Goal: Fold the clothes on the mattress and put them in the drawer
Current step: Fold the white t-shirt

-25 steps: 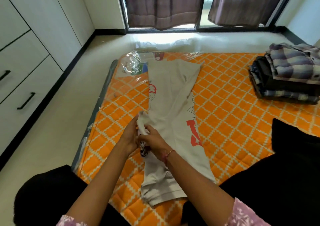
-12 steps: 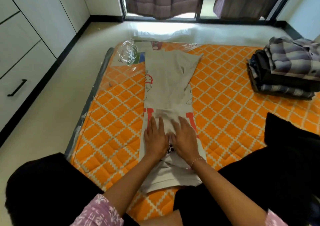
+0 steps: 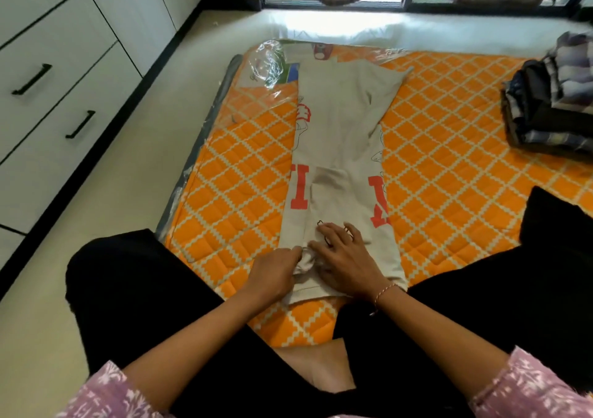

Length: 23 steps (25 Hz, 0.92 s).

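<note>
A beige T-shirt (image 3: 340, 148) with red lettering lies lengthwise on the orange quilted mattress (image 3: 449, 167), its sides folded inward into a long strip. My left hand (image 3: 276, 273) pinches a bunched bit of the fabric at the shirt's near end. My right hand (image 3: 346, 257) lies flat on the cloth beside it, fingers spread and pressing down. The white drawers (image 3: 54, 109) with black handles stand at the left wall, closed.
A stack of folded dark and plaid clothes (image 3: 552, 103) sits at the mattress's right edge. Crumpled clear plastic (image 3: 269, 64) covers the far left corner. My black-trousered legs (image 3: 144, 289) flank the near edge. Bare floor lies between mattress and drawers.
Both hands have slid back along the shirt toward me. The left hand, flat before, now pinches fabric at the near end; the right stays flat.
</note>
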Tool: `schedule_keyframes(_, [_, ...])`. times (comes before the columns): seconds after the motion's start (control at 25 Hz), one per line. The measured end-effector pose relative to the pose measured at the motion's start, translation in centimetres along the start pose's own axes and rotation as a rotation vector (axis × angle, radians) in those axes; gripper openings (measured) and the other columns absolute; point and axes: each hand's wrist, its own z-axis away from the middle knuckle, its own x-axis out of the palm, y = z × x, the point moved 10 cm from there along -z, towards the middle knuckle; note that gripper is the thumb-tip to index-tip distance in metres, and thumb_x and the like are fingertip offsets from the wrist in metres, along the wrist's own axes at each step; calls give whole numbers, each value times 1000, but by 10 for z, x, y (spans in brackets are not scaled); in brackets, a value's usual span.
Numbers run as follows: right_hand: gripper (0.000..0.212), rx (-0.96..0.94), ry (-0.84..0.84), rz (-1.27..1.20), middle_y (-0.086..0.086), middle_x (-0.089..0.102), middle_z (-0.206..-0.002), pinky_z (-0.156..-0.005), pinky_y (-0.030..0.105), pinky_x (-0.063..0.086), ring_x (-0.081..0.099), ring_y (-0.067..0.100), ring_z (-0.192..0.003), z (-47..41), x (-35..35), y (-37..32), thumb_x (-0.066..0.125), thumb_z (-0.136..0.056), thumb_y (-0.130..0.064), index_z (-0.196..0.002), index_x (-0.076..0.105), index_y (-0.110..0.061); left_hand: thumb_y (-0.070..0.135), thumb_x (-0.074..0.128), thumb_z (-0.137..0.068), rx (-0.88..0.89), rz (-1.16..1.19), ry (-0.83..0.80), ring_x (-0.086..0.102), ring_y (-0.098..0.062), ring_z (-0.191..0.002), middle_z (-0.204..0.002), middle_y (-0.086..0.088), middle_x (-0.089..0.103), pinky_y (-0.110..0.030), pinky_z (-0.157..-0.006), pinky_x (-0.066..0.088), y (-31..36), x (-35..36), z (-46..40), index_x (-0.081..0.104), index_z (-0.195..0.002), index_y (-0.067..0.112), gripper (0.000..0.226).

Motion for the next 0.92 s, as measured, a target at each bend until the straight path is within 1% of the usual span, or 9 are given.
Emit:
schedule_keyframes(0.16, [53, 119, -20, -97, 15, 65, -116, -79, 40, 53, 65, 32, -102, -1, -3, 8, 83, -58, -19, -108, 68, -12, 32, 39, -100, 121, -87, 83, 57, -28, -94, -107, -8, 60, -34, -63, 35, 14, -12, 5, 37, -134, 20, 36])
schedule_keyframes(0.32, [34, 323, -77, -418, 10, 63, -124, -89, 36, 43, 58, 30, -111, 11, -5, 43, 57, -90, -11, -123, 62, -11, 37, 46, -96, 100, -273, -52, 59, -28, -89, -103, -10, 60, -31, -60, 35, 17, -9, -5, 48, -114, 14, 29])
schedule_keyframes(0.4, [32, 434, -111, -621, 10, 66, -120, -89, 28, 42, 60, 27, -110, 11, -4, 62, 55, -91, -9, -123, 63, -10, 39, 51, -91, 109, -259, -15, 57, -28, -91, -104, -8, 58, -32, -62, 32, 27, -16, -7, 50, -109, 14, 30])
schedule_keyframes(0.48, [35, 419, -226, -668, 10, 65, -123, -90, 22, 40, 59, 24, -113, 7, 1, 63, 53, -90, -6, -124, 63, -10, 27, 45, -94, 123, -262, 45, 55, -28, -94, -108, -8, 55, -34, -64, 29, 36, -19, -3, 45, -117, 14, 27])
schedule_keyframes(0.56, [35, 436, -245, -668, 11, 65, -122, -89, 25, 42, 60, 24, -111, 5, 2, 65, 50, -91, -3, -122, 64, -8, 15, 39, -95, 179, -270, -26, 56, -30, -92, -106, -9, 57, -35, -63, 30, 40, -6, 2, 44, -116, 13, 22])
schedule_keyframes(0.64, [29, 579, -128, -825, 18, 68, -112, -83, 30, 44, 62, 24, -99, 10, -3, 81, 47, -93, -2, -112, 68, -1, 21, 43, -93, 227, -255, -50, 57, -31, -90, -103, -9, 57, -34, -63, 30, 44, -1, 3, 48, -111, 13, 19])
schedule_keyframes(0.76, [25, 698, -22, -985, 31, 65, -96, -67, 29, 34, 56, 25, -76, 16, -9, 99, 49, -96, -7, -96, 68, 8, 42, 46, -92, 194, -219, 160, 55, -27, -94, -106, -7, 55, -33, -68, 32, 56, -25, -12, 50, -116, 14, 38])
schedule_keyframes(0.84, [23, 647, -12, -918, 20, 71, -94, -67, 31, 38, 60, 25, -79, 11, -17, 97, 53, -95, -10, -98, 72, 1, 34, 59, -88, 159, -189, 278, 61, -25, -86, -100, -6, 60, -33, -63, 43, 71, -38, -21, 59, -110, 11, 31])
schedule_keyframes(0.92, [22, 645, 61, -834, 12, 73, -90, -69, 33, 42, 62, 21, -77, 10, -30, 102, 54, -94, -11, -102, 74, -5, 21, 64, -85, 207, -67, 378, 64, -25, -69, -84, -8, 64, -31, -51, 46, 83, -49, -24, 68, -92, 9, 14])
